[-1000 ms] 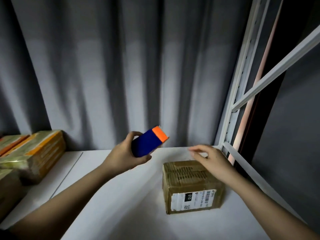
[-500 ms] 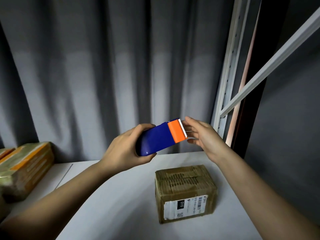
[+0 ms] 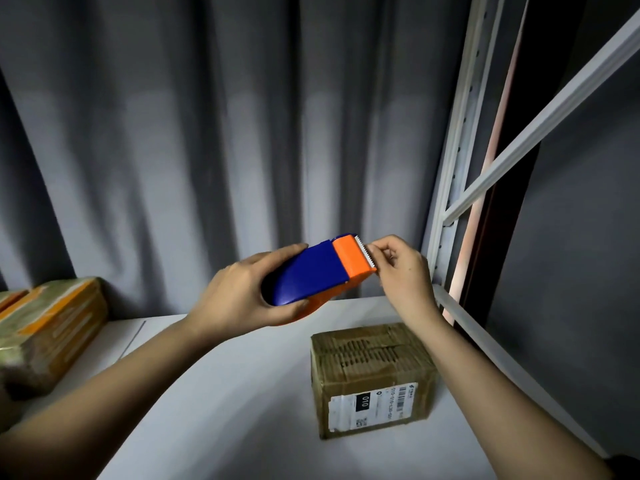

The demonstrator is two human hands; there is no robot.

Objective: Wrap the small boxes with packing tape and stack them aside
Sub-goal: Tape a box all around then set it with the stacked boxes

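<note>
Counter (image 3: 221, 403) — white, backed by grey curtain (image 3: 207, 150) — bearing cardboard box (image 3: 372, 375) near its right edge; above, left hand (image 3: 239, 296) clamped around tape dispenser (image 3: 318, 271), right hand (image 3: 403, 271) fingertips pinched at its serrated blade.

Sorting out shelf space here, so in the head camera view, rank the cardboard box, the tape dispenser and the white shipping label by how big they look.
1. cardboard box, largest.
2. tape dispenser, though it is held up nearer the camera, so its true size against the box is unsure.
3. white shipping label, smallest.
</note>
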